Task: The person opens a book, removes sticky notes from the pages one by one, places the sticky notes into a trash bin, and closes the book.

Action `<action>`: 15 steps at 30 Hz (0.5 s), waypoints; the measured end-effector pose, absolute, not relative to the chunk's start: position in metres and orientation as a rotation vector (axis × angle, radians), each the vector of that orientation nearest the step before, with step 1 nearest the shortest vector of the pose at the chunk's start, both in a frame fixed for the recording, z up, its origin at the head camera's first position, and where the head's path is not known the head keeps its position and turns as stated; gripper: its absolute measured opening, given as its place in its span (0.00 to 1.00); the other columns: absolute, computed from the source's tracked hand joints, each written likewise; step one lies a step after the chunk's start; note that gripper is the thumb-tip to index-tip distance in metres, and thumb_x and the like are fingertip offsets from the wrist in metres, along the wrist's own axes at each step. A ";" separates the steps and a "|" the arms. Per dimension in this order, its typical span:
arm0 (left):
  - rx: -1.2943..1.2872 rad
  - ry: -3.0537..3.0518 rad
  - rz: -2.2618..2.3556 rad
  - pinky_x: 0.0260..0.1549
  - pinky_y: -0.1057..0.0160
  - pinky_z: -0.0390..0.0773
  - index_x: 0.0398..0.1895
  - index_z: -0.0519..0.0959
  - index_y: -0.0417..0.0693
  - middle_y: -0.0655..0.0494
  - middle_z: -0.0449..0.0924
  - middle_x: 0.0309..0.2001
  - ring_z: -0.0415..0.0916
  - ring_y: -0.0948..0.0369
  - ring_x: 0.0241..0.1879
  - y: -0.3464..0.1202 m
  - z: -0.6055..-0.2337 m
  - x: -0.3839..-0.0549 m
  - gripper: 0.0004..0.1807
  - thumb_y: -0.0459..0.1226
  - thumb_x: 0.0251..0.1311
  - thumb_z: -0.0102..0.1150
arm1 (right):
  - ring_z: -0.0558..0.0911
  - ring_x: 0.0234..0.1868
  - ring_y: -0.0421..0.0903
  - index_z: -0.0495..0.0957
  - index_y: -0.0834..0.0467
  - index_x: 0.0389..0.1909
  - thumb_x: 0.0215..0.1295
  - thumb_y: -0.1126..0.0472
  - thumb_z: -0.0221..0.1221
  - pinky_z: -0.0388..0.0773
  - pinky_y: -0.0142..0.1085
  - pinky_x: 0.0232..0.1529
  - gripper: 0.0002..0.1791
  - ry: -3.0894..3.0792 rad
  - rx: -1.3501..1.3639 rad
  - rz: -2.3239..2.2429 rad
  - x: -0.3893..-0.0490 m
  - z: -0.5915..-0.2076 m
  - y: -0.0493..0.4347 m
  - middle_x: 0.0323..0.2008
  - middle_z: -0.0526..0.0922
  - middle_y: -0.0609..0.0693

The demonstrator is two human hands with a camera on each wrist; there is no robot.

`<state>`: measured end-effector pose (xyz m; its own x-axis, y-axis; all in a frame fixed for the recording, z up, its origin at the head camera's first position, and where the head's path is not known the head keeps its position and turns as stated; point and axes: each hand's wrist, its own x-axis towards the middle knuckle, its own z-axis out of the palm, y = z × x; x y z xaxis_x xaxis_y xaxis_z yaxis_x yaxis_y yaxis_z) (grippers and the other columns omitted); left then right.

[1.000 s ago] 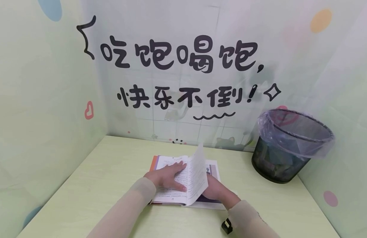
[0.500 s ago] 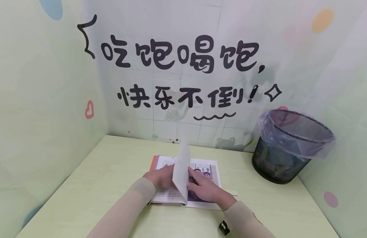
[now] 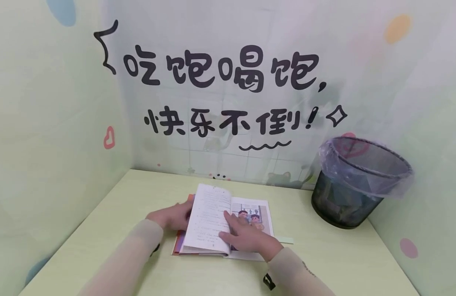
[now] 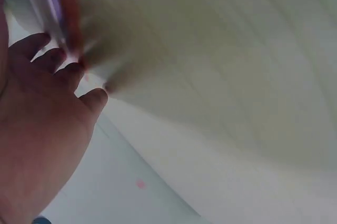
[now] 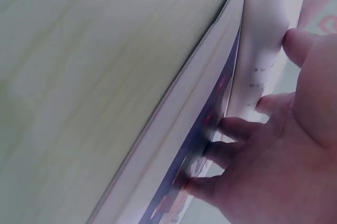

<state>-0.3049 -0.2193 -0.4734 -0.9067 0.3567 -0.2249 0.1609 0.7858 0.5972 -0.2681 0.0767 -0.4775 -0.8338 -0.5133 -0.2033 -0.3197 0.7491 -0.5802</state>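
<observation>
An open book (image 3: 209, 222) lies on the table, its orange and purple cover edge showing at the left. One printed page leans over to the left, slightly raised. My right hand (image 3: 250, 235) rests with spread fingers near the fold, over the leaning page and the right page with its colourful drawing (image 3: 263, 213). In the right wrist view, its thumb and fingers touch the pages. My left hand (image 3: 172, 216) is at the book's left edge, partly hidden behind the leaning page. In the left wrist view, its bent fingertips (image 4: 73, 69) meet the edge of the cover.
A black mesh bin (image 3: 350, 201) with a clear plastic liner stands at the back right. A pale green strip (image 3: 285, 240) sticks out beyond the book's right side. Printed wall sheets surround the table (image 3: 113, 230) at the back and sides.
The page that stood upright at the fold has swung over to the left. My left hand has slid leftward off the pages to the book's edge; my right hand has followed the page left.
</observation>
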 end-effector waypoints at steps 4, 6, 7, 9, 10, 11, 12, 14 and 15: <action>0.310 2.712 0.718 0.84 0.27 0.52 0.88 0.61 0.51 0.39 0.54 0.88 0.47 0.34 0.88 -0.246 -0.469 -0.308 0.55 0.46 0.60 0.81 | 0.52 0.90 0.63 0.50 0.42 0.91 0.80 0.28 0.51 0.46 0.73 0.85 0.48 2.654 -0.624 -0.691 -0.264 -0.474 0.070 0.89 0.56 0.58; 0.346 2.763 0.691 0.83 0.29 0.55 0.86 0.64 0.46 0.37 0.57 0.87 0.50 0.33 0.87 -0.249 -0.465 -0.312 0.47 0.40 0.67 0.74 | 0.54 0.90 0.63 0.50 0.42 0.91 0.79 0.28 0.52 0.50 0.74 0.84 0.48 2.670 -0.624 -0.674 -0.262 -0.473 0.068 0.88 0.57 0.59; 0.384 2.793 0.691 0.83 0.29 0.56 0.85 0.65 0.43 0.36 0.59 0.86 0.51 0.33 0.86 -0.248 -0.462 -0.315 0.42 0.37 0.70 0.71 | 0.54 0.89 0.63 0.51 0.42 0.91 0.79 0.29 0.53 0.51 0.74 0.84 0.48 2.673 -0.619 -0.677 -0.262 -0.472 0.067 0.88 0.57 0.59; 0.445 2.830 0.724 0.84 0.31 0.56 0.84 0.66 0.41 0.35 0.59 0.86 0.53 0.33 0.86 -0.238 -0.457 -0.319 0.38 0.34 0.74 0.64 | 0.55 0.89 0.63 0.51 0.42 0.91 0.79 0.29 0.54 0.53 0.74 0.83 0.48 2.676 -0.607 -0.680 -0.261 -0.472 0.067 0.88 0.57 0.60; 0.481 2.843 0.740 0.84 0.31 0.56 0.84 0.66 0.41 0.35 0.60 0.86 0.53 0.33 0.86 -0.231 -0.455 -0.321 0.37 0.35 0.75 0.63 | 0.56 0.89 0.63 0.51 0.43 0.91 0.79 0.29 0.54 0.54 0.74 0.83 0.48 2.677 -0.605 -0.683 -0.261 -0.471 0.066 0.88 0.57 0.60; 0.495 2.840 0.775 0.84 0.32 0.56 0.85 0.66 0.42 0.37 0.59 0.86 0.54 0.35 0.86 -0.222 -0.453 -0.321 0.37 0.37 0.75 0.64 | 0.56 0.89 0.63 0.51 0.42 0.91 0.79 0.29 0.54 0.54 0.74 0.83 0.48 2.679 -0.600 -0.680 -0.261 -0.471 0.066 0.88 0.57 0.60; 0.508 2.829 0.804 0.84 0.32 0.56 0.85 0.65 0.44 0.38 0.58 0.87 0.53 0.35 0.86 -0.213 -0.451 -0.321 0.39 0.40 0.75 0.67 | 0.57 0.89 0.64 0.51 0.42 0.91 0.79 0.29 0.54 0.55 0.75 0.82 0.48 2.679 -0.596 -0.680 -0.261 -0.470 0.066 0.88 0.58 0.61; 0.537 2.783 0.832 0.85 0.32 0.54 0.87 0.64 0.49 0.43 0.56 0.88 0.52 0.38 0.87 -0.193 -0.449 -0.319 0.44 0.46 0.71 0.71 | 0.58 0.88 0.64 0.51 0.42 0.91 0.79 0.28 0.54 0.55 0.76 0.82 0.48 2.689 -0.596 -0.662 -0.261 -0.471 0.066 0.88 0.58 0.60; 0.562 2.764 0.820 0.85 0.33 0.54 0.87 0.63 0.51 0.45 0.55 0.89 0.52 0.39 0.88 -0.183 -0.449 -0.317 0.46 0.49 0.70 0.72 | 0.58 0.88 0.64 0.51 0.42 0.91 0.79 0.28 0.54 0.55 0.76 0.81 0.48 2.691 -0.599 -0.660 -0.261 -0.470 0.066 0.88 0.58 0.60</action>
